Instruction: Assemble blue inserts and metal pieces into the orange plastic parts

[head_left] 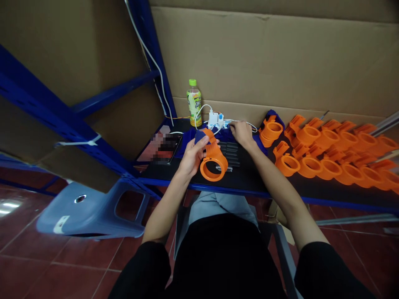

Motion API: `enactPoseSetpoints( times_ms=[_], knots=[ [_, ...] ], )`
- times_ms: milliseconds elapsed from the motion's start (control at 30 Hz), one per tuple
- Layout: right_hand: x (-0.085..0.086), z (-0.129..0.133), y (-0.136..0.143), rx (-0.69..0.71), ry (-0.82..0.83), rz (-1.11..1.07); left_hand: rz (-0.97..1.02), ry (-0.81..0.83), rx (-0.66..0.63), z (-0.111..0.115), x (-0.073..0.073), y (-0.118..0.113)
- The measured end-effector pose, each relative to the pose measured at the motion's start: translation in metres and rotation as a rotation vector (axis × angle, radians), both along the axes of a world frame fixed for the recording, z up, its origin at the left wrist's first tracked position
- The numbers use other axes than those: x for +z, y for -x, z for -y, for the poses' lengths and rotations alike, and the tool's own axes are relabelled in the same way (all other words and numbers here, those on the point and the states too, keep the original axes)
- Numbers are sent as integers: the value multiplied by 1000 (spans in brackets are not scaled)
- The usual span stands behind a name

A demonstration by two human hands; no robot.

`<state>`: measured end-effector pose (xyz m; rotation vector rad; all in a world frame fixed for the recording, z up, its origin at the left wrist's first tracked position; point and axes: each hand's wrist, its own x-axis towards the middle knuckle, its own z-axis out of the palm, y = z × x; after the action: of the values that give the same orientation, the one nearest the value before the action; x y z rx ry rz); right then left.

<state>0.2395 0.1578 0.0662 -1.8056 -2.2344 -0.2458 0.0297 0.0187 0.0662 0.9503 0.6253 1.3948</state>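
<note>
The person's left hand is closed around an orange ring part above the black table; its long axis slants, ring end toward the person. Whether the right hand, near the white plug, grips anything cannot be told.

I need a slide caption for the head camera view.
Left hand holding an orange ring part at a black workbench, beside rows of similar orange pieces.
</note>
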Motion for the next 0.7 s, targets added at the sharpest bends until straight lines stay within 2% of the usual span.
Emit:
enactPoseSetpoints(
  times_ms=[100, 333, 467, 567, 700],
  knots=[
    [-1, 2, -6, 4, -11, -53, -12, -2, 15, -1, -2, -1],
    [-10, -2, -13, 26, 65, -13, 1, 2, 37, 0, -3, -3],
    [-4, 2, -17, 6, 43, -37, 1, 15, 42, 0, -2, 0],
    [8, 9, -20, -61, 21, -54, 24, 11, 54, -2, -2, 1],
    [23, 20, -32, -282, 17, -5, 42, 14, 63, -1, 0, 2]
  ],
)
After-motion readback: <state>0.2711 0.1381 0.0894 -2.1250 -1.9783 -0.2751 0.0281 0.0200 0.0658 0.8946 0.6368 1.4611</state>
